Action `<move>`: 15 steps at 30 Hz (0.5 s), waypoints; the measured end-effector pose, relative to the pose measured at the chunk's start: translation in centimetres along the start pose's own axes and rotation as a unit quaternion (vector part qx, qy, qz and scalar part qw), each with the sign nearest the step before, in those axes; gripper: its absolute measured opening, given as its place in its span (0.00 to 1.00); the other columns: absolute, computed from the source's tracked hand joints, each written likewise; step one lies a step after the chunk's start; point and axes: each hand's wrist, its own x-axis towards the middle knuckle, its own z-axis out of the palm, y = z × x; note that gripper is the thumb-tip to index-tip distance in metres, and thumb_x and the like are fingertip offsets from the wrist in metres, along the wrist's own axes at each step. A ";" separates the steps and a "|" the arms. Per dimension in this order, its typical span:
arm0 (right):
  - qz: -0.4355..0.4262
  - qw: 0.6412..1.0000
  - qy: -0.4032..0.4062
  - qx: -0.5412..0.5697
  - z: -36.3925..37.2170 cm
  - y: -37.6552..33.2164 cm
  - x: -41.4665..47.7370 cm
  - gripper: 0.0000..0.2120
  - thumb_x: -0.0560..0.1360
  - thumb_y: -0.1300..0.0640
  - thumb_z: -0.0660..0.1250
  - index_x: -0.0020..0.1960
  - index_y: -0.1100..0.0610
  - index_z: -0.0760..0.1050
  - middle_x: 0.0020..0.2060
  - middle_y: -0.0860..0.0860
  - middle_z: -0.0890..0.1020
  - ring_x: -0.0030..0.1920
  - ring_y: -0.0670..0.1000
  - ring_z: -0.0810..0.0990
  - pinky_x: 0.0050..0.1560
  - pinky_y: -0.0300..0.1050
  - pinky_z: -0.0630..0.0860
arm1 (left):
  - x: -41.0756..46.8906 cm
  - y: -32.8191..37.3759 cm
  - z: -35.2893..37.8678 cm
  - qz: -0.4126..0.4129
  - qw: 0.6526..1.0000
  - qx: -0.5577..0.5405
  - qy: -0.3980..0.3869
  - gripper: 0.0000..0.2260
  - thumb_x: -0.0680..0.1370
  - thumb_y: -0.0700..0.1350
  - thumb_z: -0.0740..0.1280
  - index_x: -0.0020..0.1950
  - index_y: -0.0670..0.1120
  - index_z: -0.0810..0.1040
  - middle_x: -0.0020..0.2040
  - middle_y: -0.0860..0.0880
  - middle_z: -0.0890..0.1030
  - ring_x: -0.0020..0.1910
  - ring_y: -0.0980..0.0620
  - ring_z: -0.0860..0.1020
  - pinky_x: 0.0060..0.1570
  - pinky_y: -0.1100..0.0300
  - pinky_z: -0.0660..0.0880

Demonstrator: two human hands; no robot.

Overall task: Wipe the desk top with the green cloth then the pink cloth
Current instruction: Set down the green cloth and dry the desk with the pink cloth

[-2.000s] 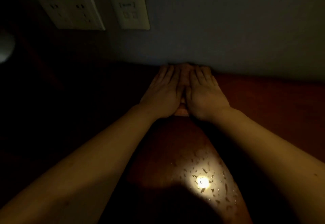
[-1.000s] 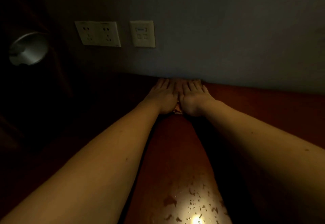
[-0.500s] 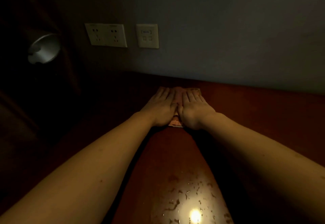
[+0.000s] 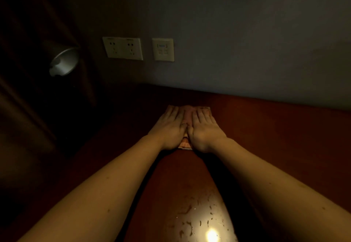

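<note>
Pink cloth (image 4: 187,115): folded to a flat pad and lying on the surface (image 4: 284,137), near the foot of the wall (image 4: 247,42) but with a strip of bare wood between. It is mostly covered. A pale pink strip shows between the hands, plus a banded hem at the edge farther from the wall. Dim light makes the colour read pink-orange.

Handling, as a judgement: soft, light and limp. It will bunch or unfold if dragged by one corner, so flat palms spread across the whole pad suit it best. Pinch a folded edge only to lift it.

Left hand (image 4: 169,129) and right hand (image 4: 204,131): side by side, thumbs touching, fingers straight and pointing at the wall. Both press flat on the cloth and grip nothing.

Well away from the wall, toward the person: wet flecks (image 4: 197,221) around a bright glare spot, probably left to wipe.

On the wall: double socket plate (image 4: 122,48) and switch plate (image 4: 163,49). Off its left end is a metal lamp shade (image 4: 64,62). No green cloth is in view.
</note>
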 end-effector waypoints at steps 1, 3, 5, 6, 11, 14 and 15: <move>0.001 1.000 0.001 0.002 0.0 0.1 0.7 0.31 0.83 0.46 0.43 0.79 0.65 0.43 0.78 0.62 0.44 0.78 0.60 0.39 0.77 0.55 0.38 | 0.5 -0.2 0.3 0.007 1.000 0.003 0.013 0.25 0.85 0.50 0.52 0.80 0.41 0.54 0.79 0.42 0.57 0.78 0.45 0.52 0.75 0.54 0.47; 0.009 1.000 -0.008 0.008 -0.3 0.2 1.5 0.33 0.81 0.45 0.41 0.78 0.65 0.43 0.78 0.62 0.44 0.78 0.60 0.38 0.77 0.56 0.37 | 0.8 -0.2 0.2 -0.007 1.000 -0.008 0.005 0.24 0.85 0.49 0.52 0.80 0.42 0.54 0.79 0.42 0.57 0.78 0.45 0.53 0.75 0.54 0.48; 0.018 1.000 -0.022 0.006 -0.3 0.0 1.2 0.36 0.78 0.43 0.37 0.78 0.66 0.42 0.78 0.63 0.43 0.77 0.61 0.37 0.76 0.57 0.37 | 0.4 0.1 0.2 -0.016 1.000 -0.026 0.001 0.25 0.85 0.50 0.52 0.79 0.42 0.55 0.79 0.42 0.57 0.78 0.44 0.53 0.75 0.52 0.50; 0.019 0.999 -0.026 0.005 -0.2 -0.3 0.5 0.36 0.78 0.43 0.37 0.78 0.66 0.42 0.78 0.63 0.42 0.77 0.61 0.37 0.76 0.57 0.38 | -0.2 0.3 0.0 -0.015 1.000 -0.012 -0.005 0.25 0.85 0.51 0.52 0.79 0.42 0.55 0.79 0.42 0.58 0.78 0.44 0.53 0.75 0.51 0.51; -0.005 1.000 0.001 0.011 0.6 -1.8 -4.5 0.31 0.83 0.46 0.44 0.79 0.64 0.44 0.78 0.62 0.45 0.78 0.60 0.39 0.77 0.54 0.37 | -3.7 0.2 1.5 -0.021 1.000 -0.004 -0.016 0.27 0.84 0.55 0.51 0.80 0.43 0.55 0.79 0.42 0.57 0.78 0.44 0.52 0.76 0.48 0.52; -0.006 1.000 -0.009 0.010 0.4 -1.7 -4.5 0.31 0.83 0.46 0.44 0.79 0.63 0.43 0.78 0.61 0.44 0.78 0.59 0.38 0.76 0.53 0.36 | -4.3 0.4 1.6 -0.020 0.999 -0.018 -0.034 0.27 0.84 0.53 0.51 0.80 0.42 0.53 0.80 0.42 0.55 0.79 0.44 0.51 0.77 0.47 0.50; -0.011 1.000 -0.009 0.006 0.4 -1.6 -3.9 0.31 0.83 0.46 0.43 0.79 0.63 0.42 0.78 0.61 0.44 0.78 0.59 0.38 0.76 0.53 0.36 | -4.1 0.5 1.5 -0.023 0.999 -0.028 -0.028 0.27 0.84 0.53 0.51 0.80 0.42 0.53 0.80 0.42 0.55 0.79 0.44 0.51 0.77 0.48 0.50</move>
